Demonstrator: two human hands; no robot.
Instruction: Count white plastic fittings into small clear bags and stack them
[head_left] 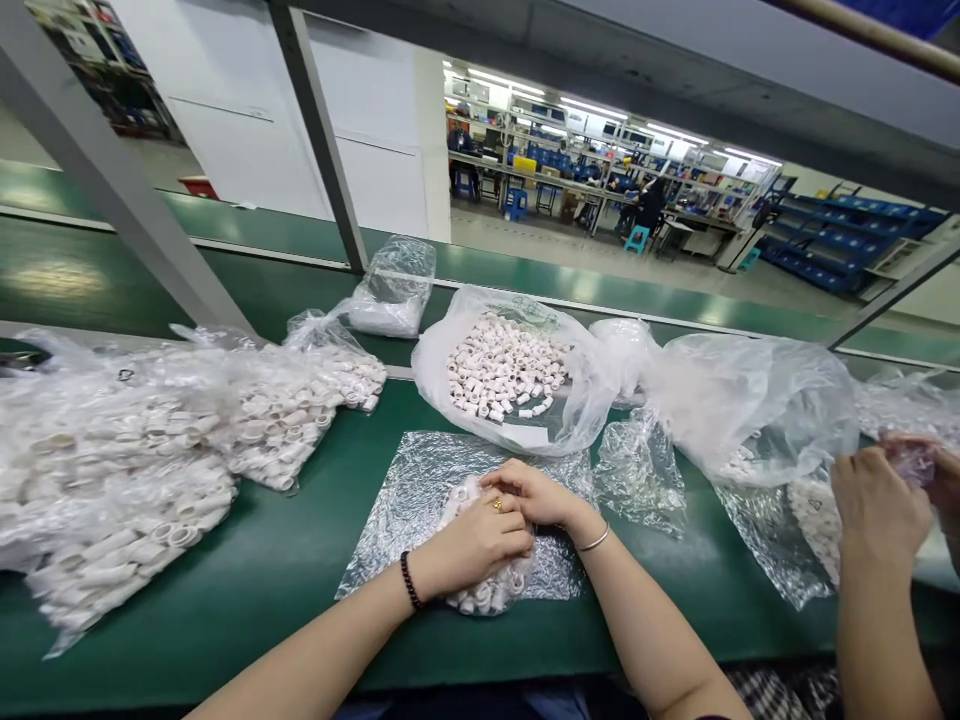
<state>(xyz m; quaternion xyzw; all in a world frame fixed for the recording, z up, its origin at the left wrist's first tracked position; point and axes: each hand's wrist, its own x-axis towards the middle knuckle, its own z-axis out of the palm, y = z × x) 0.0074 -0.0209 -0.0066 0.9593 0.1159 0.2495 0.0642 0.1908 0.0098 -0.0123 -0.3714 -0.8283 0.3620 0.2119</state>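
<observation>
A clear plastic bag of white pipe fittings (487,598) lies on the green work surface in front of me. My left hand (478,540) rests over the bag from the left, its fingers curled in against the top. From the right, my right hand (531,490) meets it, fingers bent and closed near the left fingers. The two hands overlap, and most fingertips are hidden. Under them is a sheet of crinkled clear plastic bags (382,510). Just beyond stands an open translucent bag (427,365) with many loose white fittings (506,365) inside.
Filled bags of fittings (127,470) are heaped at the left. A wrapped clear pack (394,290) lies behind them. To the right are a crumpled clear bag (641,470) and a large translucent bag (780,400). Another person's hands (881,500) work at the far right. Metal posts (322,130) rise behind.
</observation>
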